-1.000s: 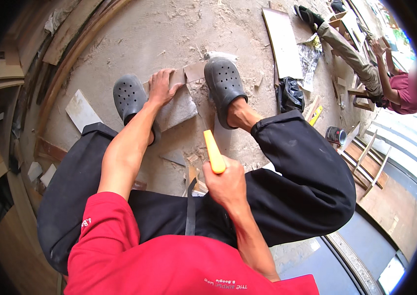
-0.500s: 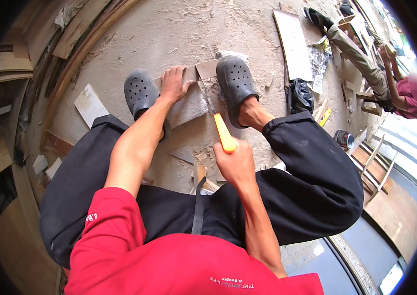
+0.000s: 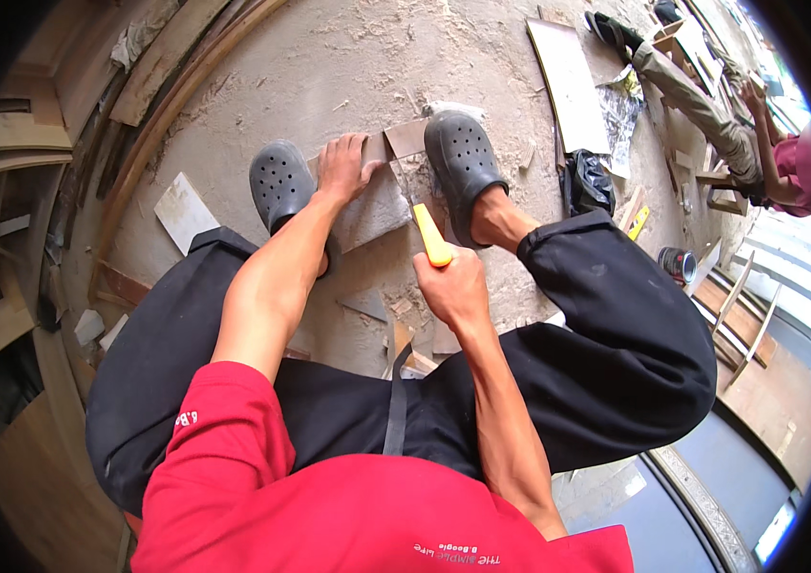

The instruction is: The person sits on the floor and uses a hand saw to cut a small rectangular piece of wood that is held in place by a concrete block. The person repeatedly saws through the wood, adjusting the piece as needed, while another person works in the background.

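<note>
My left hand (image 3: 341, 170) lies flat on a thin brown wooden board (image 3: 406, 139) on the ground, fingers stretched forward and thumb out to the side. The board runs crosswise between my two grey clogs, and the right clog (image 3: 463, 162) rests at its right end. In my closed right hand (image 3: 453, 288) is the yellow handle of a handsaw (image 3: 431, 236). Its narrow metal blade points away from me and meets the board just right of my left hand. A pale, rough block (image 3: 374, 212) lies under the board. The blade's far tip is hard to make out.
Wood offcuts (image 3: 404, 334) lie between my legs. Long planks (image 3: 162, 72) line the left side. Right of my foot are a white board (image 3: 568, 86), a black plastic bag (image 3: 587, 183) and a can (image 3: 677, 265). Another person (image 3: 797, 172) sits at the far right.
My right hand and the saw have shifted slightly away from me, along the blade's line. My left hand stays on the board. The whole view has moved a little.
</note>
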`<state>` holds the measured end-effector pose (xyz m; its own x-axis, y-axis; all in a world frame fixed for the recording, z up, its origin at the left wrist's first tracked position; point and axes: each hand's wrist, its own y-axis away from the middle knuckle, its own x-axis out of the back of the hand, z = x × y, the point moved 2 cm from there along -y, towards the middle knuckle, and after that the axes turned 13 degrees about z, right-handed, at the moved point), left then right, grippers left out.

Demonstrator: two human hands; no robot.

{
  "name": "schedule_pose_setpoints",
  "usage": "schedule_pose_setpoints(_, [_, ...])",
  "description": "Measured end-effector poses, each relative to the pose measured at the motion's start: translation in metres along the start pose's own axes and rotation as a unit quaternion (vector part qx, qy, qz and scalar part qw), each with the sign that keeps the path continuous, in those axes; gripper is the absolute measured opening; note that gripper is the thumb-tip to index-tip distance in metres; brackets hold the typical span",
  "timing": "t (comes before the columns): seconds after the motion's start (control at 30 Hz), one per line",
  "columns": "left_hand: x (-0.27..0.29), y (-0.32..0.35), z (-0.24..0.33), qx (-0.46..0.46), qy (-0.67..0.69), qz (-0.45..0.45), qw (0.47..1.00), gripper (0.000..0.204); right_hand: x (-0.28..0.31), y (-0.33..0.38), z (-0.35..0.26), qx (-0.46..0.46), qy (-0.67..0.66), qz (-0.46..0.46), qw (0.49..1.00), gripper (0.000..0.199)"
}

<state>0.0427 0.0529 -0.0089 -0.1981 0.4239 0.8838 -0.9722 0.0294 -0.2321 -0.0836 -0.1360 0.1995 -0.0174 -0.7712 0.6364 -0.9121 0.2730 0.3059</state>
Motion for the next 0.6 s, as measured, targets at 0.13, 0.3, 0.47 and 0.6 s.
schedule_pose_setpoints(0.13, [0.001,0.003,-0.005,0.006,-0.004,0.005,1.0,0.058,0.03,0.035,-0.005,0.009,0.012,-0.011,1.0,0.026])
schedule_pose_setpoints(0.3, [0.002,-0.008,0.003,-0.01,-0.004,-0.019,1.0,0.058,0.0,0.005,0.019,0.016,-0.004,0.014,1.0,0.027])
schedule_pose_setpoints(0.47, [0.011,-0.015,0.007,-0.015,-0.044,-0.093,0.995,0.058,-0.005,-0.011,0.028,0.03,-0.027,0.026,0.999,0.029])
schedule_pose_setpoints(0.6, [0.024,-0.021,0.016,0.006,-0.09,-0.141,0.986,0.059,0.0,0.016,0.014,0.022,-0.021,0.021,0.999,0.029])
